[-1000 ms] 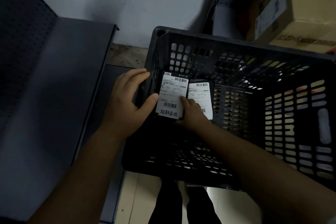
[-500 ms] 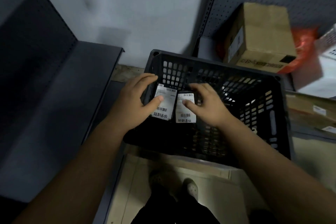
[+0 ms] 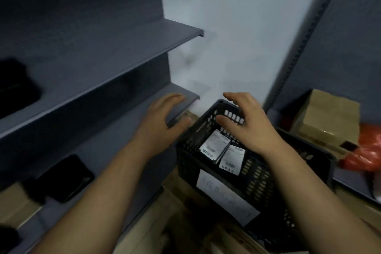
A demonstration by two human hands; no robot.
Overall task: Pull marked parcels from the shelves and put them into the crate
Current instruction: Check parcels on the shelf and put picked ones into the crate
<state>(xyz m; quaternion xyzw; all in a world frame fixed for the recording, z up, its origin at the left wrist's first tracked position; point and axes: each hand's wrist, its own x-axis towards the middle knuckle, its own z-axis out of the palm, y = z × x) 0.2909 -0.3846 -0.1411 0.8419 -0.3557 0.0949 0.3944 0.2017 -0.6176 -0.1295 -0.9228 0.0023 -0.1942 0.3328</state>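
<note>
left hand (image 3: 162, 117): palm down, over the front edge of the lower shelf (image 3: 103, 107), just left of the crate (image 3: 258, 176).
left fingers (image 3: 175, 99): straight, slightly spread, holding nothing.
right hand (image 3: 247, 128): palm down, above the crate's far left corner.
right fingers (image 3: 233, 97): spread, lightly bent, nothing in them. Can't tell whether they brush the rim.
crate: black, perforated walls, open top, sits low between the shelving on my left and a ledge on my right. What it stands on is too blurred to call.
crate label (image 3: 226, 198): white sheet on the near outer wall, text unreadable.
left parcel (image 3: 214, 145): dark flat pack, white shipping label facing up, inside the crate near its left wall, below my right hand.
right parcel (image 3: 232, 159): same kind, label up, inside the crate right beside the first. Edges touch or overlap, can't tell which.
upper shelf (image 3: 123, 47): grey metal, with a dark packet (image 3: 16, 82) at the far left of the view.
lower shelf: a second dark pack (image 3: 66, 177) lies flat on it, well back from my left hand.
cardboard box (image 3: 327, 117): brown, on the right beyond the crate, against the grey back panel.
red bag (image 3: 369, 150): orange-red plastic, just beside the box, right of the crate.
</note>
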